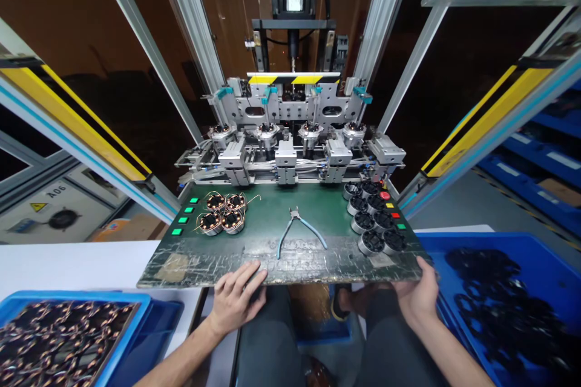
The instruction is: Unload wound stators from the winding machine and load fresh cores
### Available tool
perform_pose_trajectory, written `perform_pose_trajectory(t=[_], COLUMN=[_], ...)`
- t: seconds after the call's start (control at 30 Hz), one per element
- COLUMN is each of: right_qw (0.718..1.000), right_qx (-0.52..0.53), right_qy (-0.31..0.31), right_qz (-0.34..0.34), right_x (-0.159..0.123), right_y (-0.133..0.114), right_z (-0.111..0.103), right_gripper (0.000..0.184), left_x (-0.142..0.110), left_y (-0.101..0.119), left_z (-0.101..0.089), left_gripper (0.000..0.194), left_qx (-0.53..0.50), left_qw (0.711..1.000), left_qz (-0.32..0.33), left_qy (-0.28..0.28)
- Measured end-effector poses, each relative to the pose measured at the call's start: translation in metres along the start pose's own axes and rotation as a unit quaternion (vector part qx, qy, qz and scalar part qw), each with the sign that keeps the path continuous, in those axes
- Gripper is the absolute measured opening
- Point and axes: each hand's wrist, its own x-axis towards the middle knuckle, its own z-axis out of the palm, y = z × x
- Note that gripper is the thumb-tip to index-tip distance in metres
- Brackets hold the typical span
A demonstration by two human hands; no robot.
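Note:
My left hand (236, 297) rests open on the near edge of the green work board (272, 257), fingers stretched onto it and holding nothing. My right hand (420, 295) curls around the board's near right corner. Blue-handled cutters (296, 231) lie in the middle of the board. Several copper-wound stators (222, 213) sit at the left. Several black-topped round housings (374, 217) are stacked in rows at the right. Behind the board, a fixture (290, 145) holds a row of parts in its nests.
A blue bin of copper-wound stators (63, 338) stands at lower left on a white table (68, 263). A blue bin of black parts (503, 302) is at lower right. Green buttons (184, 219) line the board's left edge, red and green ones (390, 208) its right. Yellow light-curtain bars flank the machine.

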Motion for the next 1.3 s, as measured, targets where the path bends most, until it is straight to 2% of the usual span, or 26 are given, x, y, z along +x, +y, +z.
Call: perform_pose_trajectory(t=[0.33, 0.7, 1.0, 1.3], right_qw=[1.0, 1.0, 1.0, 1.0], right_qx=[0.003, -0.006, -0.007, -0.005], right_qy=[-0.003, 0.012, 0.009, -0.003], right_qz=[0.005, -0.005, -0.003, -0.003], right_x=[0.0008, 0.0037, 0.0034, 0.0001], right_y=[0.0009, 0.0025, 0.0019, 0.0009], right_z=[-0.0014, -0.0026, -0.0031, -0.0005], right_gripper=[0.044, 0.041, 0.043, 0.045], left_x=[0.0008, 0.001, 0.0003, 0.0002], left_y=[-0.0001, 0.0002, -0.0001, 0.0003], left_z=[0.0003, 0.0003, 0.0005, 0.0001], left_gripper=[0.05, 0.065, 0.062, 0.07], left_qx=[0.003, 0.0, -0.004, 0.0], left_qw=[1.0, 1.0, 1.0, 1.0], left_qz=[0.004, 0.004, 0.006, 0.0], left_qy=[0.004, 0.005, 0.004, 0.002])
